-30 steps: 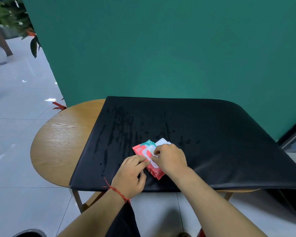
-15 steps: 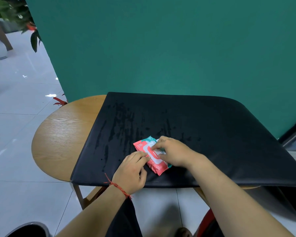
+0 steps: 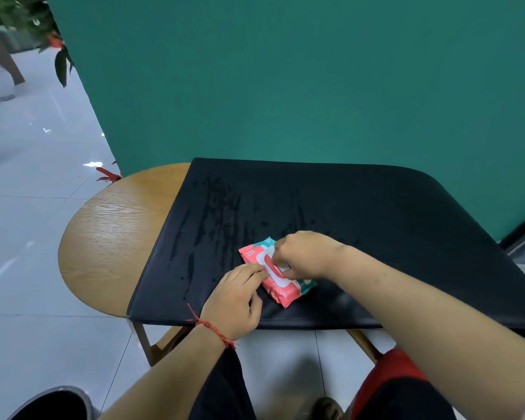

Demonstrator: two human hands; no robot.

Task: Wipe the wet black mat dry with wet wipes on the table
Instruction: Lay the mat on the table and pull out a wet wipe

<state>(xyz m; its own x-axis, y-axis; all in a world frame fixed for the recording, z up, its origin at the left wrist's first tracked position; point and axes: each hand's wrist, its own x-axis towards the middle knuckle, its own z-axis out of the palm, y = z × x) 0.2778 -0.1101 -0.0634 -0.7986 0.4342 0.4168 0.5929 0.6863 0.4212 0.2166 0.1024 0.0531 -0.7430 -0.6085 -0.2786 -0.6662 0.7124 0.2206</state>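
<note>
The black mat covers most of a round wooden table. Dark wet streaks run across its left half. A pink and teal wet wipes pack lies flat on the mat near the front edge. My left hand presses its fingertips on the pack's left edge and holds it down. My right hand is over the top of the pack, with its fingers curled and pinching at the white flap around the opening. The hand hides what is between the fingertips.
A green partition wall stands right behind the table. Bare wood shows left of the mat. The mat's right end droops over the table edge. A potted plant stands at the far left on the tiled floor.
My right hand has moved from the pack's near side to over its top, and its fingers now pinch at the opening. My left hand stays on the pack's edge. The view has shifted slightly.
</note>
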